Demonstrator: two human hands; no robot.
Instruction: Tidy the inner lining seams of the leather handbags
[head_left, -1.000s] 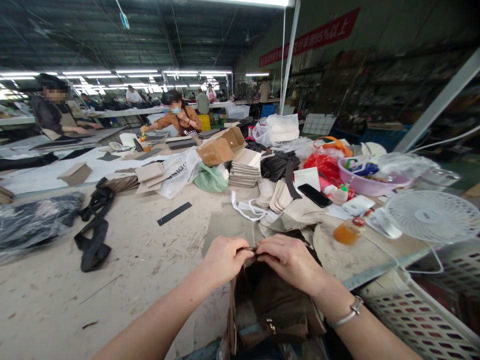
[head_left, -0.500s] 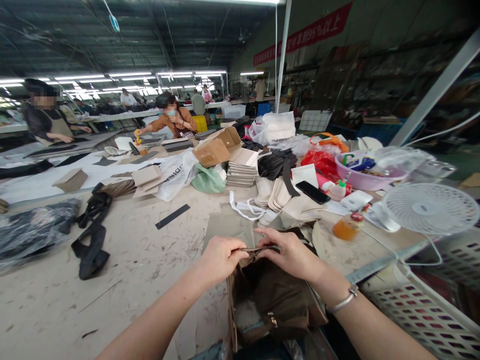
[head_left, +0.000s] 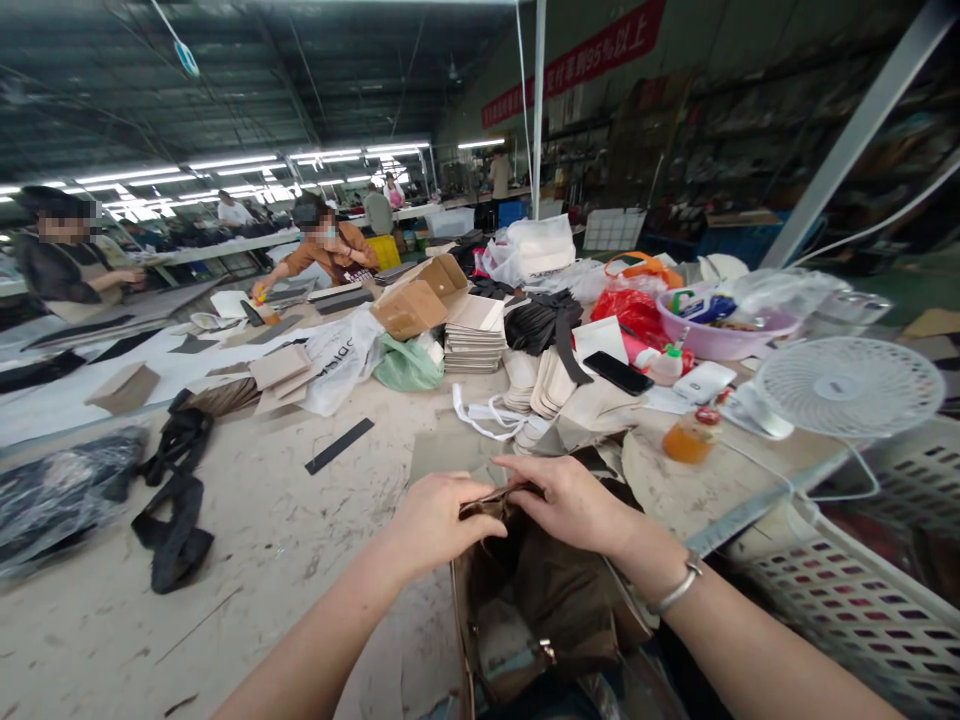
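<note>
A brown bag with a dark, folded inside and a small metal fitting stands at the table's front edge, its mouth facing me. My left hand grips the bag's far upper edge between thumb and fingers. Just to its right, my right hand pinches the same edge, index finger stretched out along it. The fingertips nearly meet there, and they partly hide the edge. Behind the hands lies a flat grey-green sheet.
Left on the table are a black strap, a plastic-wrapped bundle and a dark strip. Stacked panels, a phone, an orange-filled jar and a white fan stand beyond. A basket is at right. Co-workers sit far left.
My left thumb has moved slightly right and down along the bag's edge, and the left fingers are spread wider round it. The right hand keeps its hold. The view has shifted slightly.
</note>
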